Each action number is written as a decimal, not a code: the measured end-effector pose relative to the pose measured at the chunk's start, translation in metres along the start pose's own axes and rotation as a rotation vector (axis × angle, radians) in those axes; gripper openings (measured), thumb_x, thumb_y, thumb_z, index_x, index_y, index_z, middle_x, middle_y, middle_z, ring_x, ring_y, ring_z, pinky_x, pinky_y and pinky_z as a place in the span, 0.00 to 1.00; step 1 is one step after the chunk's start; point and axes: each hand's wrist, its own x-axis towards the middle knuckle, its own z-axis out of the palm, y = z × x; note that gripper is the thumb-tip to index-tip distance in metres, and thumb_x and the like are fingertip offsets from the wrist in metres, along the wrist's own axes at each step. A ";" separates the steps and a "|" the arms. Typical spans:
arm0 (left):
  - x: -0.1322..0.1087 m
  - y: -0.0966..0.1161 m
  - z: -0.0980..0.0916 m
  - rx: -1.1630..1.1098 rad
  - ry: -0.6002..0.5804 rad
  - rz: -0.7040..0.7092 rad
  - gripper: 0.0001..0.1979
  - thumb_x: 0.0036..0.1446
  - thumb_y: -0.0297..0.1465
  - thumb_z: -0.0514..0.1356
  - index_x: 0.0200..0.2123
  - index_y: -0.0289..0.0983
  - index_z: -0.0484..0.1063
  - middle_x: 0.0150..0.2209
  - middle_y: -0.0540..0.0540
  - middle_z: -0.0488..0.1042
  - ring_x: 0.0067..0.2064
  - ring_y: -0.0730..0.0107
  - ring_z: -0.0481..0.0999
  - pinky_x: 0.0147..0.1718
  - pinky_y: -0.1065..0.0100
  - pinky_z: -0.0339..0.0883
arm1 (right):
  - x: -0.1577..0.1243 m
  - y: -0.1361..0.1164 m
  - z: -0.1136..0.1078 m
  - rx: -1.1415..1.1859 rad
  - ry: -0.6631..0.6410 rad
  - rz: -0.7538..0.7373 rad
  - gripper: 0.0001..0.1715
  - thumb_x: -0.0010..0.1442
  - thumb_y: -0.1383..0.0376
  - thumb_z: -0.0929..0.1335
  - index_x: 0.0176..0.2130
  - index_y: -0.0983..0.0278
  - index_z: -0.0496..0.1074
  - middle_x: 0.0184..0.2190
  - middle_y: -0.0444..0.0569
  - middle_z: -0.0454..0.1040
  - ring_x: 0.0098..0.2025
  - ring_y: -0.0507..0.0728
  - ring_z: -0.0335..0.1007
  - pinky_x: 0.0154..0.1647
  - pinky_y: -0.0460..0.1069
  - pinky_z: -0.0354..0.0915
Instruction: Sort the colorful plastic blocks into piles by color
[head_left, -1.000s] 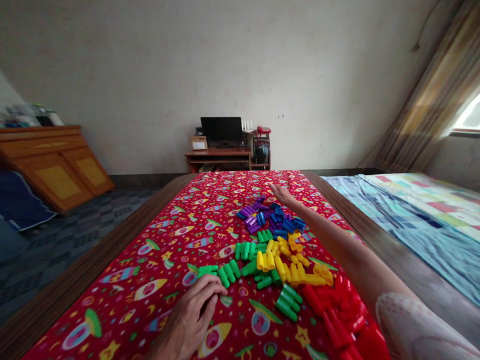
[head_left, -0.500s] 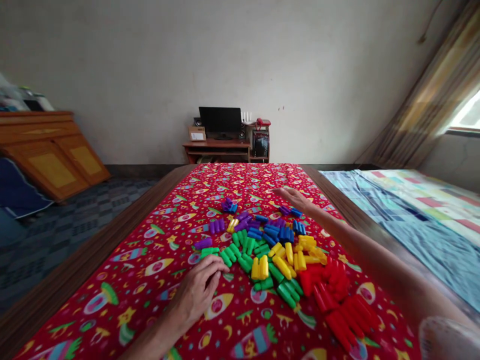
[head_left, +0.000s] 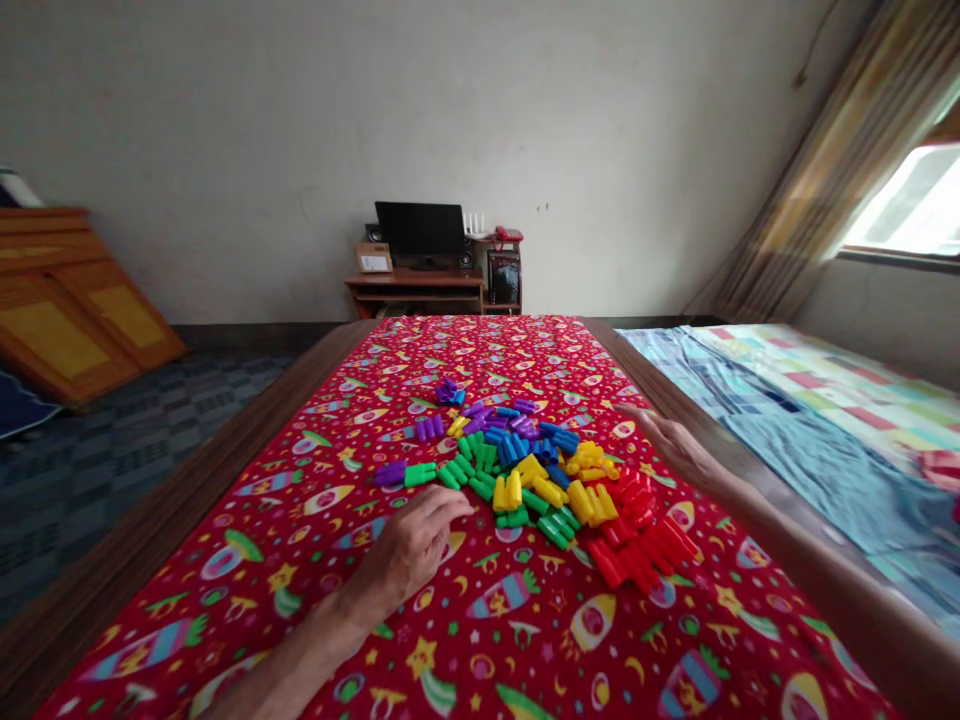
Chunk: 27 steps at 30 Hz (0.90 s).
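A heap of plastic building blocks lies in the middle of a red rocket-print cloth (head_left: 247, 590): purple blocks (head_left: 450, 392) at the far side, blue blocks (head_left: 529, 442), green blocks (head_left: 472, 472), yellow blocks (head_left: 581, 495) and red blocks (head_left: 637, 540) nearest me. My left hand (head_left: 412, 545) rests palm down on the cloth, fingers stretched toward the green blocks, holding nothing. My right hand (head_left: 675, 445) lies open and flat at the right of the heap, beside the yellow and red blocks.
The cloth covers a long wooden table (head_left: 195, 480). A bed with a checked blanket (head_left: 810, 420) runs along the right. A desk with a monitor (head_left: 420, 232) stands at the far wall, a wooden cabinet (head_left: 67, 310) at the left, a curtained window (head_left: 900, 205) at the right.
My right hand has drawn back from the far purple blocks to the heap's right side, sweeping the blocks closer together. The left hand barely moved. The view has shifted.
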 end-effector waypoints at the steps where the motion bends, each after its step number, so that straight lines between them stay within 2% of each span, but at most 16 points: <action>1: 0.000 0.000 0.000 0.000 -0.002 -0.002 0.19 0.61 0.19 0.46 0.42 0.37 0.74 0.40 0.44 0.76 0.45 0.69 0.75 0.47 0.68 0.71 | -0.023 0.009 -0.005 -0.074 0.045 0.024 0.40 0.63 0.41 0.54 0.63 0.58 0.63 0.61 0.55 0.65 0.65 0.67 0.56 0.66 0.66 0.48; 3: 0.001 0.000 0.002 -0.007 -0.005 0.001 0.19 0.61 0.19 0.46 0.43 0.37 0.74 0.41 0.44 0.76 0.46 0.69 0.75 0.48 0.68 0.71 | -0.070 0.027 -0.006 -0.162 0.016 0.064 0.38 0.64 0.43 0.55 0.66 0.55 0.56 0.65 0.53 0.59 0.66 0.66 0.53 0.65 0.66 0.50; 5: 0.001 -0.001 0.004 -0.013 0.000 0.020 0.19 0.62 0.19 0.46 0.44 0.37 0.74 0.41 0.44 0.76 0.46 0.69 0.75 0.48 0.67 0.71 | -0.107 0.037 0.004 -0.235 -0.083 0.009 0.43 0.60 0.44 0.63 0.68 0.52 0.50 0.69 0.52 0.49 0.69 0.67 0.45 0.65 0.66 0.52; 6: 0.001 0.000 0.004 -0.013 0.003 0.032 0.18 0.62 0.20 0.46 0.44 0.37 0.73 0.42 0.44 0.75 0.46 0.69 0.75 0.48 0.66 0.71 | -0.118 0.038 0.011 -0.271 -0.133 -0.020 0.48 0.56 0.44 0.66 0.68 0.51 0.47 0.70 0.52 0.44 0.69 0.68 0.42 0.64 0.66 0.53; 8: 0.002 0.001 0.004 0.004 -0.003 0.052 0.18 0.63 0.21 0.46 0.46 0.38 0.72 0.44 0.43 0.75 0.48 0.67 0.74 0.50 0.64 0.70 | -0.122 0.033 0.025 -0.322 -0.203 -0.063 0.56 0.51 0.45 0.71 0.69 0.49 0.43 0.71 0.51 0.36 0.70 0.70 0.37 0.63 0.66 0.55; 10: 0.002 0.003 0.001 0.036 -0.016 0.082 0.17 0.63 0.23 0.47 0.51 0.38 0.69 0.49 0.42 0.73 0.54 0.65 0.71 0.54 0.61 0.67 | -0.106 0.020 0.039 -0.331 -0.236 -0.087 0.57 0.51 0.46 0.72 0.69 0.49 0.42 0.71 0.50 0.34 0.70 0.71 0.35 0.63 0.66 0.55; 13: 0.002 0.009 -0.004 0.098 -0.040 0.173 0.20 0.63 0.28 0.52 0.58 0.40 0.63 0.60 0.40 0.64 0.64 0.56 0.59 0.61 0.50 0.58 | -0.064 -0.002 0.063 -0.276 -0.258 -0.153 0.56 0.51 0.48 0.72 0.69 0.50 0.44 0.71 0.52 0.35 0.70 0.71 0.34 0.64 0.66 0.52; 16: -0.001 0.014 -0.006 0.185 -0.096 0.292 0.24 0.62 0.39 0.57 0.61 0.45 0.61 0.67 0.41 0.55 0.68 0.46 0.48 0.62 0.39 0.45 | -0.025 -0.023 0.098 -0.193 -0.278 -0.245 0.57 0.51 0.51 0.73 0.69 0.54 0.45 0.71 0.56 0.34 0.70 0.74 0.35 0.64 0.67 0.52; 19: -0.003 0.019 -0.007 0.263 -0.193 0.397 0.26 0.59 0.48 0.58 0.59 0.51 0.64 0.66 0.45 0.58 0.68 0.46 0.47 0.63 0.38 0.40 | 0.003 -0.049 0.144 -0.087 -0.320 -0.371 0.54 0.55 0.51 0.71 0.70 0.56 0.43 0.71 0.57 0.34 0.70 0.72 0.36 0.63 0.66 0.55; 22: -0.002 0.023 -0.006 0.325 -0.230 0.394 0.23 0.62 0.46 0.56 0.59 0.52 0.64 0.65 0.48 0.61 0.68 0.49 0.49 0.63 0.40 0.39 | 0.027 -0.081 0.181 -0.031 -0.378 -0.488 0.44 0.60 0.51 0.67 0.69 0.54 0.48 0.70 0.51 0.45 0.71 0.67 0.35 0.65 0.64 0.51; 24: 0.000 0.024 -0.006 0.381 -0.188 0.317 0.22 0.64 0.42 0.55 0.61 0.50 0.63 0.65 0.48 0.60 0.68 0.50 0.49 0.64 0.39 0.37 | 0.042 -0.101 0.190 -0.013 -0.382 -0.518 0.38 0.61 0.51 0.66 0.66 0.51 0.55 0.68 0.47 0.53 0.70 0.65 0.41 0.66 0.61 0.52; 25: 0.002 0.023 -0.007 0.413 -0.156 0.270 0.22 0.65 0.40 0.55 0.62 0.49 0.62 0.66 0.48 0.60 0.68 0.50 0.49 0.64 0.39 0.35 | 0.050 -0.108 0.188 -0.004 -0.349 -0.519 0.35 0.61 0.50 0.66 0.65 0.51 0.59 0.67 0.48 0.56 0.69 0.64 0.45 0.65 0.60 0.54; 27: 0.004 0.020 -0.008 0.471 -0.115 0.180 0.23 0.66 0.37 0.54 0.63 0.48 0.60 0.67 0.48 0.58 0.68 0.51 0.50 0.64 0.38 0.33 | 0.063 -0.108 0.171 0.011 -0.200 -0.503 0.31 0.62 0.50 0.64 0.61 0.55 0.65 0.65 0.51 0.59 0.67 0.64 0.51 0.63 0.59 0.58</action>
